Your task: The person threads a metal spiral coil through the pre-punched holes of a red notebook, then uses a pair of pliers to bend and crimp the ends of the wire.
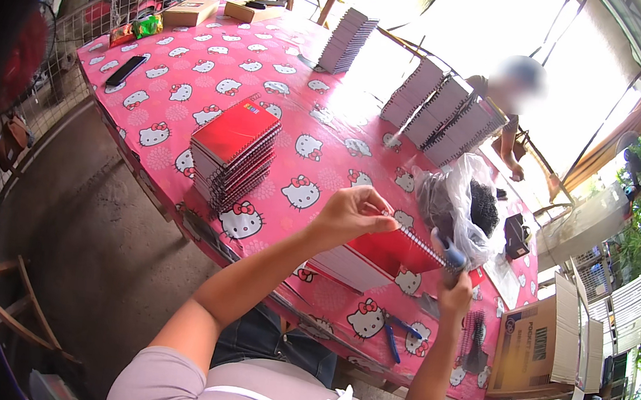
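A red-covered notebook [379, 247] stands tilted in front of me, with a row of holes or coil along its upper right edge. My left hand [356, 218] pinches the far end of that edge between thumb and fingers. At the opposite end, my right hand [454, 292] is closed around a blue-grey hand tool [452, 256], whose exact kind I cannot make out. Under the notebook lies a block of white pages [348, 272]. Blue-handled pliers [393, 340] rest near the table's front edge. Loose black binding coils [474, 333] lie beside my right forearm.
A stack of red spiral notebooks [234, 144] stands at left. Further back are tall stacks of spiral-bound books [432, 106]. A clear plastic bag [457, 203] holds black coils. Cardboard boxes [536, 344] stand at right. A phone [126, 70] lies far left. Another person [512, 103] is beyond the table.
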{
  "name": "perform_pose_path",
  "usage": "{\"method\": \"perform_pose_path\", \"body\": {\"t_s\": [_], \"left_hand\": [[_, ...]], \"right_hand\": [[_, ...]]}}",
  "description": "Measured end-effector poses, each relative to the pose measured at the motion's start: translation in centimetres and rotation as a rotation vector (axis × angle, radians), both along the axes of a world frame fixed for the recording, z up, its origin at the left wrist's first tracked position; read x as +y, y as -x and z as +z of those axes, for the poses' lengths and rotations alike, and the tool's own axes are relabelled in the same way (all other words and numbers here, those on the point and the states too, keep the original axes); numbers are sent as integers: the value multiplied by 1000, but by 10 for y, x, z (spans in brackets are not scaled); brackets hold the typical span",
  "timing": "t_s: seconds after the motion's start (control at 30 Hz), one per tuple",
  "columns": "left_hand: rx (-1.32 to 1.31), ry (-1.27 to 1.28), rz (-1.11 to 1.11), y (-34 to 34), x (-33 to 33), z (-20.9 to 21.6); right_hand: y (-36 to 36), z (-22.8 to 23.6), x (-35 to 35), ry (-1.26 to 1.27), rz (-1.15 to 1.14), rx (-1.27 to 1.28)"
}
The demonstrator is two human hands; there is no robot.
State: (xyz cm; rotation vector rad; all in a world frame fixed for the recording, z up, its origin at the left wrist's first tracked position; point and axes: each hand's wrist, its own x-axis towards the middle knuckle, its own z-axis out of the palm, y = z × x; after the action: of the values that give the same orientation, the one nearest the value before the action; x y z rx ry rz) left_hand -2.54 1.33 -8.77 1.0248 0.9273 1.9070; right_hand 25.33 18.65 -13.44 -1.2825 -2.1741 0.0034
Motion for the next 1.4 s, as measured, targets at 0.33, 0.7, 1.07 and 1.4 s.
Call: {"method": "perform_pose_path", "body": {"t_s": [0.33,0.7,1.07,1.4], "left_hand": [[944,-489,512,-34,-41,16],[847,-267,543,-55,-47,-22],[856,-333,514,-44,-57,-12],[130,105,1270,157,-148,9]], "right_hand": [[-42,-53,-125,71,192,-241],[34,46,-184,138,486,297],[42,42,-170,1631,644,909],[-52,-30,-102,298,61,516]]}}
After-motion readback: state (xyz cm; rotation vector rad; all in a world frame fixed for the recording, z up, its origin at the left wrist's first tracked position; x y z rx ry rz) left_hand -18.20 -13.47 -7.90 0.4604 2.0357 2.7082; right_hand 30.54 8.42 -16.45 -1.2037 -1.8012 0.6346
